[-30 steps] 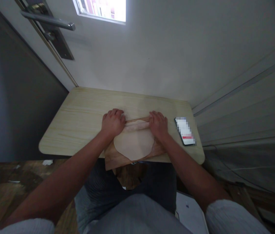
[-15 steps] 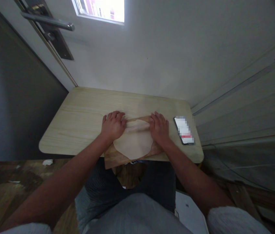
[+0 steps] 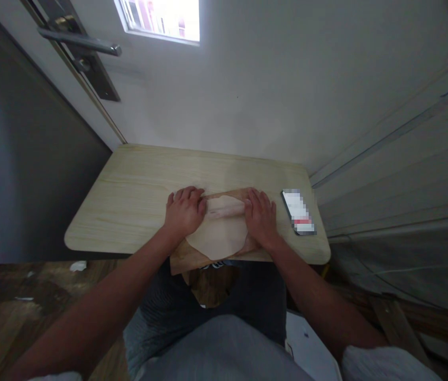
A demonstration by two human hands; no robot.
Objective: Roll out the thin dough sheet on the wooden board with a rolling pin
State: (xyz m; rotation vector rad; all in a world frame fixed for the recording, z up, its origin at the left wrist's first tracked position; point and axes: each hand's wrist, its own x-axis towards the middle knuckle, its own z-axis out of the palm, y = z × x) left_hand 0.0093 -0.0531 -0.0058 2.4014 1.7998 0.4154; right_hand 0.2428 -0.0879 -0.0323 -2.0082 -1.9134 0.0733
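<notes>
Left hand (image 3: pixel 185 213) and right hand (image 3: pixel 261 217) hide the roller (image 3: pixel 226 208) ends, so can't tell if fingers grip it, but table (image 3: pixel 144 177) stretches past them.

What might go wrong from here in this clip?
Two risks, as I judge it. The wooden board juts past the near edge of the table, so pressure there could tip or shift it. The flattened dough nearly reaches the board's near edge, so spreading that way could leave it hanging over.
</notes>
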